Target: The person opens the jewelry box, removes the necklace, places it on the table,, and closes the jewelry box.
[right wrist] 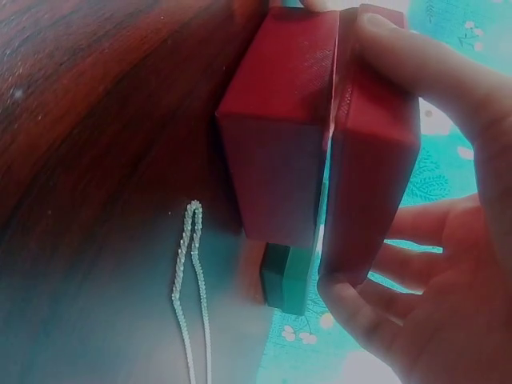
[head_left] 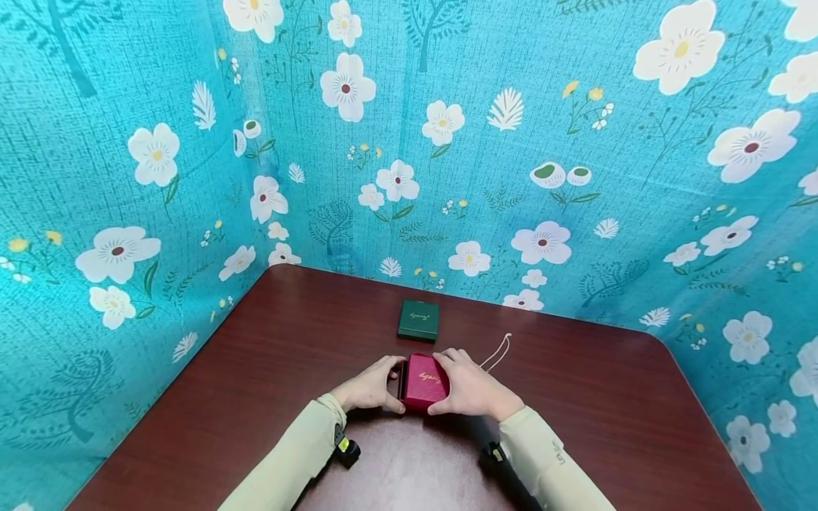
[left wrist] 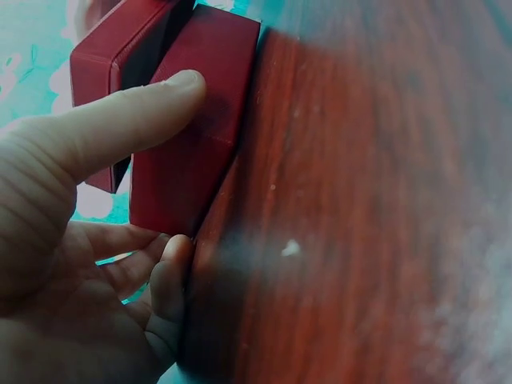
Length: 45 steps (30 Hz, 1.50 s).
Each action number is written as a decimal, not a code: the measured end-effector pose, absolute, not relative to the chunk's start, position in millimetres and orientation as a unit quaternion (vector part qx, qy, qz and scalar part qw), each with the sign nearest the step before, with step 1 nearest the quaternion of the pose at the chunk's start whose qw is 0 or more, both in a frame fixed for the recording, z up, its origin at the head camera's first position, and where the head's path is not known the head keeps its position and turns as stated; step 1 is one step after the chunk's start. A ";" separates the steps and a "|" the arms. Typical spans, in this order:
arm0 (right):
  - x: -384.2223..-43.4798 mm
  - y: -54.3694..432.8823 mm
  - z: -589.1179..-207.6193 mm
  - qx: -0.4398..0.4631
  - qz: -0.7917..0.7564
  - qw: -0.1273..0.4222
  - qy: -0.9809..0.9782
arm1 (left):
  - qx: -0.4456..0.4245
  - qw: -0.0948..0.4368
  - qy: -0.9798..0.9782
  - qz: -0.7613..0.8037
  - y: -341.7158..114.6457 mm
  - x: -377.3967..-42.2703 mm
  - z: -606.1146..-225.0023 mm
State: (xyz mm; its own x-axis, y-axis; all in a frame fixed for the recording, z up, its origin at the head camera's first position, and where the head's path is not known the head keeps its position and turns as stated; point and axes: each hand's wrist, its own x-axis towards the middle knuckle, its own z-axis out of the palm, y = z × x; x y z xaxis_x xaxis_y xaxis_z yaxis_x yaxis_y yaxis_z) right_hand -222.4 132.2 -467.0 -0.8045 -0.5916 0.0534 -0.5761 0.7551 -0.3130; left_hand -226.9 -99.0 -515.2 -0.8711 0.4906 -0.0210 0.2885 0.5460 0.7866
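A red jewelry box (head_left: 427,380) with gold lettering is on the table in the head view. Its lid stands a little apart from the base, with a narrow gap along the side in the right wrist view. My left hand (head_left: 369,387) grips the base (left wrist: 204,88), its thumb on one side and fingers on the other. The lid (right wrist: 376,152) is pinched between the thumb and fingers of my right hand (head_left: 474,389). Whatever the box contains is hidden. Beside the right hand lies a thin, light-coloured chain necklace (right wrist: 183,276).
A shut green jewelry box (head_left: 418,319) with similar lettering sits behind the red one. The dark wooden table (head_left: 307,312) meets blue flowered cloth (head_left: 396,241) at the back and left.
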 end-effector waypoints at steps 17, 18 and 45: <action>-225.6 126.3 -472.7 -0.314 -0.153 0.025 0.937 | 0.213 0.135 0.866 0.432 -98.4 -225.7 -513.9; -225.9 126.0 -473.4 -0.314 -0.154 0.026 0.937 | 0.212 0.135 0.866 0.432 -98.4 -225.6 -513.5; -227.7 122.4 -476.6 -0.309 -0.146 0.039 0.939 | 0.227 0.139 0.866 0.423 -97.6 -224.8 -512.1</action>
State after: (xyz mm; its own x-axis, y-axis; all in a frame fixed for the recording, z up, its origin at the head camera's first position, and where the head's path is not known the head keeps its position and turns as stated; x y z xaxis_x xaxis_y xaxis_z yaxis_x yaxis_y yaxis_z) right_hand -227.7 122.4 -476.6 -0.8057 -0.5921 0.0168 -0.5691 0.7659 -0.2994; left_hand -224.8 -97.6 -512.1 -0.8586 0.5103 -0.0489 0.2749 0.5387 0.7964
